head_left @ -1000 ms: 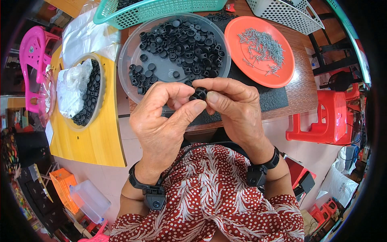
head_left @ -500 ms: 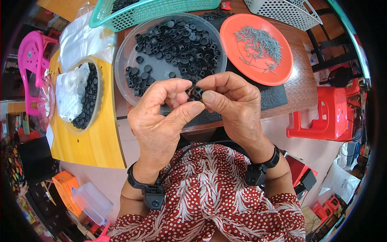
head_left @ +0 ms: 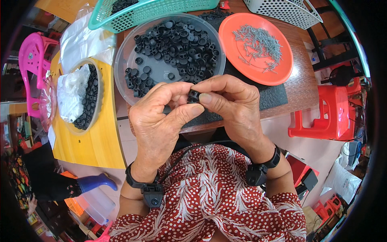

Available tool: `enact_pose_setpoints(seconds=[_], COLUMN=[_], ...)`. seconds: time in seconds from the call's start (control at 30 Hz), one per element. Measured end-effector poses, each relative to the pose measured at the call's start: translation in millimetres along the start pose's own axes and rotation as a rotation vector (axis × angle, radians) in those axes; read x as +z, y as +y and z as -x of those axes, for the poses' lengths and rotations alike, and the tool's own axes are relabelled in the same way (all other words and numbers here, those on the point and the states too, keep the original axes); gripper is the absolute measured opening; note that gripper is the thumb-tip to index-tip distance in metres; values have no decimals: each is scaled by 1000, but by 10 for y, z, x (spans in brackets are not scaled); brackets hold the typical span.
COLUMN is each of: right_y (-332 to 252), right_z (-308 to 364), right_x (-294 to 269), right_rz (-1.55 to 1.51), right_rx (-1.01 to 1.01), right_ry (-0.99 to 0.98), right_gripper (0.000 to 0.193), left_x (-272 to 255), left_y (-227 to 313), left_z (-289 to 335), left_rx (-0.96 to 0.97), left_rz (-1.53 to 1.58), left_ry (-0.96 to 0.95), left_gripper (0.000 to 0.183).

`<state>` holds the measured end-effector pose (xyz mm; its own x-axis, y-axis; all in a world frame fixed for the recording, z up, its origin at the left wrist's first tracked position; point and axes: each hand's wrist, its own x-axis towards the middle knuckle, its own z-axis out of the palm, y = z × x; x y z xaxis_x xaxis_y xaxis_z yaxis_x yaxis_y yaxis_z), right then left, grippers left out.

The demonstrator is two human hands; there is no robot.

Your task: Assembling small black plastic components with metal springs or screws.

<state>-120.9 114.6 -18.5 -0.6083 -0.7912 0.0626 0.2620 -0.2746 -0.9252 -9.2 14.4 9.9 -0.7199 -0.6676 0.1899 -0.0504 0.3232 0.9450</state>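
A small black plastic part [head_left: 194,96] with holes in it is pinched between the fingertips of both hands, just over the near edge of the table. My left hand [head_left: 163,113] grips it from the left with thumb and fingers. From the right, my right hand [head_left: 234,103] closes thumb and forefinger on the same part. Right behind the hands stands a round clear tub [head_left: 121,78] of loose black plastic parts [head_left: 177,44]. To its right, an orange-red plate [head_left: 229,44] carries a heap of thin grey metal pins [head_left: 262,44].
A dark mat [head_left: 274,97] lies under the plate. Behind are a green basket [head_left: 161,15] and a white basket [head_left: 278,12]. On a yellow table [head_left: 96,149] to the left stands another tub of black parts. Red stools [head_left: 328,113] stand right; a person's blue boot [head_left: 96,182] shows lower left.
The black part has been turned between my fingertips, and its holed face now shows. A person's leg with a blue boot has come into view at lower left.
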Motion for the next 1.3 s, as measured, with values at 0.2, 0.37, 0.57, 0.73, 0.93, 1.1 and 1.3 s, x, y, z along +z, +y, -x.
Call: enact_pose_setpoints(seconds=[0.2, 0.37, 0.57, 0.73, 0.93, 1.1, 1.3], right_y=[-44, -53, -63, -68, -122, -125, -130], right_z=[-17, -13, -44, -45, 27, 22, 50], right_x=[-26, -2, 19, 45, 92, 71, 15], right_rz=[112, 88, 122, 170, 86, 95, -44], right_rx=[-44, -22, -70, -118, -3, -43, 19], right_ry=[-41, -14, -37, -39, -1, -18, -38], right_gripper=[15, 14, 15, 15, 16, 15, 15], left_x=[-15, -9, -39, -48, -35, -64, -56], left_y=[23, 6, -25, -92, -142, -166, -163], left_z=[8, 8, -23, -13, -5, -50, -50], left_rx=[-32, -172, -153, -86, 17, 136, 196], left_rz=[32, 183, 245, 164, 82, 76, 126], left_ry=[-16, -43, -94, -78, -60, -82, -137], left_gripper=[27, 25, 22, 23, 30, 33, 34])
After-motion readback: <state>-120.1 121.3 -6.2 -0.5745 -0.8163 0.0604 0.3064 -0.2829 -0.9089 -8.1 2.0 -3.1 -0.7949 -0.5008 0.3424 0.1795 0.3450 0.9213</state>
